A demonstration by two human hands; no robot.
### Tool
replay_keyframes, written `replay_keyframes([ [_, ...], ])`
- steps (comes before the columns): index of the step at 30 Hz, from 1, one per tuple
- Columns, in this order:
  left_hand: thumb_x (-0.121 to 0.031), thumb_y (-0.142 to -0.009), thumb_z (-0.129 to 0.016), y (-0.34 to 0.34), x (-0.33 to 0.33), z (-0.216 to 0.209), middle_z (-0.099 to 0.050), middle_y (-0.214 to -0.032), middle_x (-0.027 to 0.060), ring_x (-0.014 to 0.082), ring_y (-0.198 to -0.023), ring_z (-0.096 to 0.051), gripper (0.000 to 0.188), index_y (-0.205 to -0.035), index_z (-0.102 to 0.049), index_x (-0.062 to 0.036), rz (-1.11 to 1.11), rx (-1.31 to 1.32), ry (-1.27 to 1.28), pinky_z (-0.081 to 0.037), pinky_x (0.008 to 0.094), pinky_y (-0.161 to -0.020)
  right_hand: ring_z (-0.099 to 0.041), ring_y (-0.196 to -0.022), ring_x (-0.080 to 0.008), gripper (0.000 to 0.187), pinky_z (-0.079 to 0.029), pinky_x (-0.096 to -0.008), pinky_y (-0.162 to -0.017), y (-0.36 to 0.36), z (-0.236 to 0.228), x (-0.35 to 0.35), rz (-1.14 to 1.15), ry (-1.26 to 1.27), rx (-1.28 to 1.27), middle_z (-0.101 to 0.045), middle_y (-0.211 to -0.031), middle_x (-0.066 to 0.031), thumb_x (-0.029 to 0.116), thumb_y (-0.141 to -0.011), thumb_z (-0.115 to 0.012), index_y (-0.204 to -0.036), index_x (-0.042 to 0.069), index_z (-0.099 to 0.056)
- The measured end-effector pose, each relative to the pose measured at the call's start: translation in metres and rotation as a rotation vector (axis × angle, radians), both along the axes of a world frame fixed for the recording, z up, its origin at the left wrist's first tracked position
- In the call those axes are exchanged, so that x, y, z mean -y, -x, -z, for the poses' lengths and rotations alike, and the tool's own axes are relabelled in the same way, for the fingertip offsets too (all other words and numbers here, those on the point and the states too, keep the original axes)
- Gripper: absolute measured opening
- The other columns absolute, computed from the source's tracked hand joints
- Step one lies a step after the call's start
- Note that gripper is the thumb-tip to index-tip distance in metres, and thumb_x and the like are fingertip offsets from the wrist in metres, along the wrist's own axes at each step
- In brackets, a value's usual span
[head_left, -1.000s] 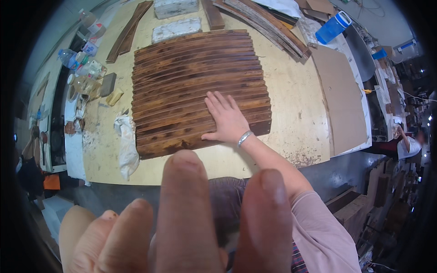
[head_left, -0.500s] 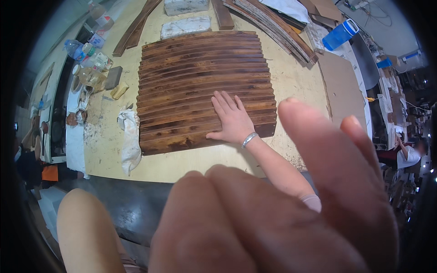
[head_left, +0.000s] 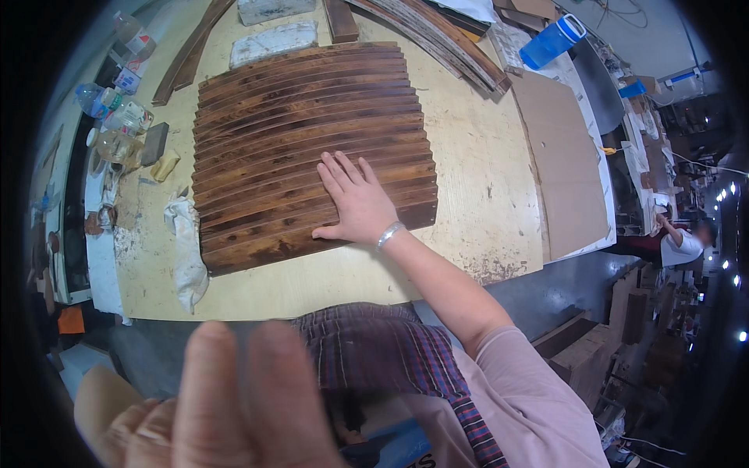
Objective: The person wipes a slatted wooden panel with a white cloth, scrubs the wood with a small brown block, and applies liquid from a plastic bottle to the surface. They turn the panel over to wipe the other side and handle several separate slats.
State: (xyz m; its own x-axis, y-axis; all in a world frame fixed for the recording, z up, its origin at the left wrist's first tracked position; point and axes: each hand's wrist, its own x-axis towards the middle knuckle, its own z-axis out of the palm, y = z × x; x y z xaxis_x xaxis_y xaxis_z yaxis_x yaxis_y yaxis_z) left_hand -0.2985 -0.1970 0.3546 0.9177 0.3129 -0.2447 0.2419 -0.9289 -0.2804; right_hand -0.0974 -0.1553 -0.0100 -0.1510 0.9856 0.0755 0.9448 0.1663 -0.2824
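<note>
My right hand (head_left: 355, 204) lies flat, fingers spread, on a row of dark brown wooden slats (head_left: 304, 132). The slats lie side by side on the pale table, slightly bowed, with stepped ends. A silver bracelet (head_left: 390, 234) circles the right wrist. Close to the camera at the lower left is my left hand (head_left: 211, 405), large and blurred. Two of its fingers point upward and the others look curled; nothing shows in it. A crumpled white cloth (head_left: 186, 253) touches the left end of the slats.
Plastic bottles (head_left: 117, 147), a grey block (head_left: 154, 144) and a yellowish lump (head_left: 165, 166) stand at the left edge. Curved wood strips (head_left: 445, 43) and a wrapped white block (head_left: 273, 45) lie at the back. Cardboard (head_left: 566, 164) and a blue bottle (head_left: 552, 40) are on the right.
My left hand has moved down and left, away from the middle of the view, uncovering a checked apron. The view has shifted slightly; the right hand stays flat on the slats.
</note>
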Motion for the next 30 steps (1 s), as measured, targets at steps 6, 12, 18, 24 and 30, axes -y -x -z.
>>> replay_keyframes([
  [6,-0.009,-0.071,-0.082,0.033,-0.074,0.036,-0.069,-0.119,0.0192,0.0253,-0.095,-0.064,0.062,-0.129,-0.062,0.0028,-0.56,0.053,0.285,-0.05,0.0375,-0.083,-0.02,-0.154,-0.0299,0.115,-0.014,-0.0494,-0.126,0.0,-0.001,0.0,0.017,0.006,-0.012,-0.024,-0.166,-0.0143,0.07,-0.075,-0.07,-0.157,0.003,-0.027],
  [12,-0.009,-0.086,-0.072,0.144,-0.177,0.219,-0.061,-0.134,0.0249,0.0377,-0.12,-0.062,0.055,-0.138,-0.056,0.0003,-0.788,0.515,0.387,-0.044,0.0402,-0.107,-0.02,-0.154,-0.0294,0.115,-0.014,-0.0495,-0.126,0.009,-0.005,-0.003,-0.004,0.008,-0.028,-0.024,-0.166,-0.0139,0.067,-0.073,-0.074,-0.157,0.003,-0.028],
  [18,-0.012,-0.081,-0.077,0.189,-0.165,0.315,-0.056,-0.14,0.0237,0.0389,-0.13,-0.054,0.063,-0.138,-0.055,0.0027,-0.964,0.616,0.375,-0.043,0.0412,-0.109,-0.019,-0.154,-0.0304,0.116,-0.014,-0.0515,-0.125,0.006,-0.006,-0.004,0.01,0.05,-0.015,-0.023,-0.166,-0.0145,0.065,-0.072,-0.076,-0.157,0.003,-0.027],
  [24,-0.007,-0.081,-0.073,0.208,-0.134,0.343,-0.065,-0.125,0.0209,0.0334,-0.113,-0.064,0.052,-0.13,-0.061,0.0027,-1.093,0.796,0.584,-0.048,0.0373,-0.099,-0.019,-0.154,-0.0317,0.107,-0.014,-0.0533,-0.125,0.009,-0.01,-0.008,0.042,0.041,-0.021,-0.021,-0.167,-0.015,0.059,-0.079,-0.073,-0.158,0.003,-0.027],
  [30,0.003,-0.081,-0.061,0.102,-0.131,0.299,-0.066,-0.095,0.014,0.029,-0.087,-0.065,0.028,-0.109,-0.068,0.0018,-0.893,1.259,0.525,-0.051,0.0383,-0.082,-0.017,-0.155,-0.0307,0.094,-0.014,-0.0527,-0.124,0.009,0.0,-0.015,0.09,0.045,0.007,-0.02,-0.167,-0.014,0.052,-0.087,-0.067,-0.158,0.006,-0.027],
])
